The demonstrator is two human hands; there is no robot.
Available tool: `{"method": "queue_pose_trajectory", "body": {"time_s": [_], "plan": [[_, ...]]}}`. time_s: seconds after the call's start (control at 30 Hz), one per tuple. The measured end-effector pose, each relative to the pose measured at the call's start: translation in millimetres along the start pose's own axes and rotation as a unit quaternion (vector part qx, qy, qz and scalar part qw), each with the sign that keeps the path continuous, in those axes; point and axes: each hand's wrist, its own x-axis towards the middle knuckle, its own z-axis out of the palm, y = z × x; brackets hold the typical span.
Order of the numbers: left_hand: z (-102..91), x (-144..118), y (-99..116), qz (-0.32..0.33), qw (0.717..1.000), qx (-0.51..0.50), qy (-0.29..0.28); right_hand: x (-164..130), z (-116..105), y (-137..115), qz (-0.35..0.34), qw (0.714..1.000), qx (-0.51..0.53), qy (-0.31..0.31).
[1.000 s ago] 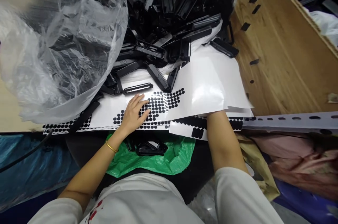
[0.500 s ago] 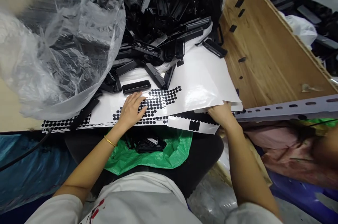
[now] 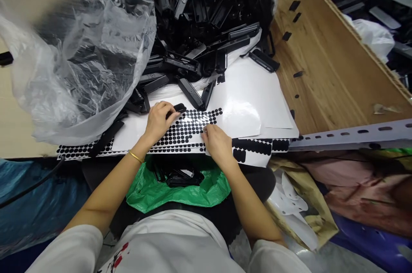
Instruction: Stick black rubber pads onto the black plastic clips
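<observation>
My left hand is closed on a long black plastic part, whose right end sticks out past my thumb and fingers. Under both hands lies a white sheet of round black stickers. At the right edge of the dots, my right hand has its fingertips pinched together on or just above the sheet. Whether a sticker is between them is hidden. Another sheet with larger black stickers pokes out beneath my right hand.
A heap of black plastic parts fills the back, beside a clear plastic bag. A wooden board walls the right side, with a slotted metal rail along its front. A green bag with black parts lies below the table edge.
My left hand has closed on the black part that lay in front of its fingers. My right hand has come out from under the sheets' right edge and moved left to the dots.
</observation>
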Motion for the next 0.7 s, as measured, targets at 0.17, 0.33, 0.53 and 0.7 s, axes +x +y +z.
{"method": "queue_pose_trajectory", "body": {"time_s": [0.17,0.33,0.53,0.7], "plan": [[5.1,-24.5,25.0,-0.139,0.938,-0.317,-0.004,2.6,5.0,3.3,0.023,0.996,0.088,-0.011],[15.7,-35.8,42.0,-0.297,0.795,-0.526,-0.047,-16.2,3.5,-6.0,0.009,0.908,0.418,-0.011],[22.3,-47.7,51.7,-0.345,0.714,-0.603,-0.092,-29.5,5.7,-23.0,0.031,0.881,0.472,0.007],[21.3,-50.2,57.9,-0.343,0.703,-0.616,-0.088,-29.5,6.1,-25.0,0.028,0.891,0.452,0.028]]}}
